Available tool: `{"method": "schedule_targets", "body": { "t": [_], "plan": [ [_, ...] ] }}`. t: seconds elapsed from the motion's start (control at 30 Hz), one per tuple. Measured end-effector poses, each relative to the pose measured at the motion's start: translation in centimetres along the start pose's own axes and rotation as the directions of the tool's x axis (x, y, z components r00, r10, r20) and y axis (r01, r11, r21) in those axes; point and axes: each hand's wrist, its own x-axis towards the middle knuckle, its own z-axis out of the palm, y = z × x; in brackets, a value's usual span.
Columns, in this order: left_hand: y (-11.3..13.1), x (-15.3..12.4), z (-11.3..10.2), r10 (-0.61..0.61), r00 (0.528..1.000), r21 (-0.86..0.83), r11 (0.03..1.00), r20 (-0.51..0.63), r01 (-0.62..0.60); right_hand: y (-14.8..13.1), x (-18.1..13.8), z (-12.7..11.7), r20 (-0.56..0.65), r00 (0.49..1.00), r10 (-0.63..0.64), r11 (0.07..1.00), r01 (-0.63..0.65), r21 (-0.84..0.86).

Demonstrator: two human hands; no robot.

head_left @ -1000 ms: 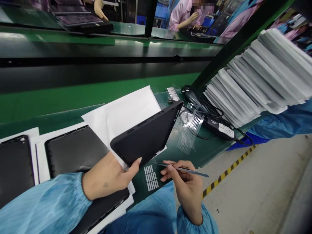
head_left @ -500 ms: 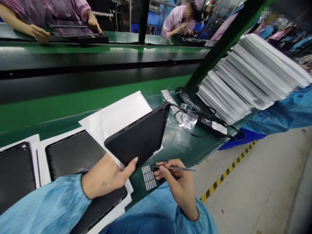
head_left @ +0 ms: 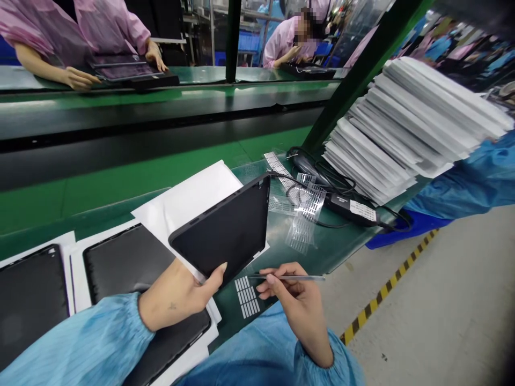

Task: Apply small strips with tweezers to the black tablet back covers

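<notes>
My left hand [head_left: 181, 292] grips the near corner of a black tablet back cover [head_left: 227, 230], holding it tilted up over a white sheet [head_left: 189, 198]. My right hand [head_left: 295, 297] pinches a pair of thin metal tweezers [head_left: 293, 277], tips pointing left toward a small sheet of white sticker strips [head_left: 247, 296] on the green bench. Two more black covers [head_left: 124, 260] [head_left: 28, 295] lie flat on white sheets to the left.
Clear film strips with small pads [head_left: 303, 206] and a black power adapter with cables [head_left: 346, 203] lie right of the cover. A stack of white trays [head_left: 406, 128] leans at the right. Across the conveyor [head_left: 161, 134], people in pink handle tablets. The bench edge drops to the floor.
The tablet cover has tilted a little more upright and shifted slightly left. My right hand with the tweezers stays near the sticker sheet. The view has drifted a little.
</notes>
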Motion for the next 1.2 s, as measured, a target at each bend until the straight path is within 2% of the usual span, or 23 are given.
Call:
{"method": "schedule_targets", "body": {
  "t": [0.17,0.37,0.53,0.63,0.83,1.2],
  "plan": [
    [0.3,-0.1,0.1,0.019,1.0,0.01,1.0,-0.013,-0.019,0.4,0.1,0.1,0.033,0.999,0.005,0.999,-0.003,-0.035],
    [0.3,-0.2,0.3,0.03,0.998,0.01,1.0,-0.05,-0.029,0.3,-0.3,-0.4,-0.007,0.998,-0.056,0.998,0.056,-0.024],
    [0.5,-0.1,0.4,0.058,0.989,0.044,0.998,-0.133,-0.052,0.5,-0.9,-0.3,-0.201,0.962,-0.185,0.982,0.189,0.004],
    [0.7,0.0,0.4,0.093,0.984,0.055,0.995,-0.155,-0.085,0.8,-1.1,0.8,-0.266,0.942,-0.206,0.978,0.204,-0.035],
    [1.0,0.3,0.5,0.12,0.979,0.045,0.992,-0.165,-0.114,1.3,-1.4,3.1,-0.2,0.969,-0.147,0.981,0.117,-0.154],
    [1.0,0.2,0.6,0.146,0.977,0.063,0.989,-0.153,-0.137,1.7,-1.5,3.3,-0.197,0.967,-0.16,0.978,0.128,-0.166]
  ]
}}
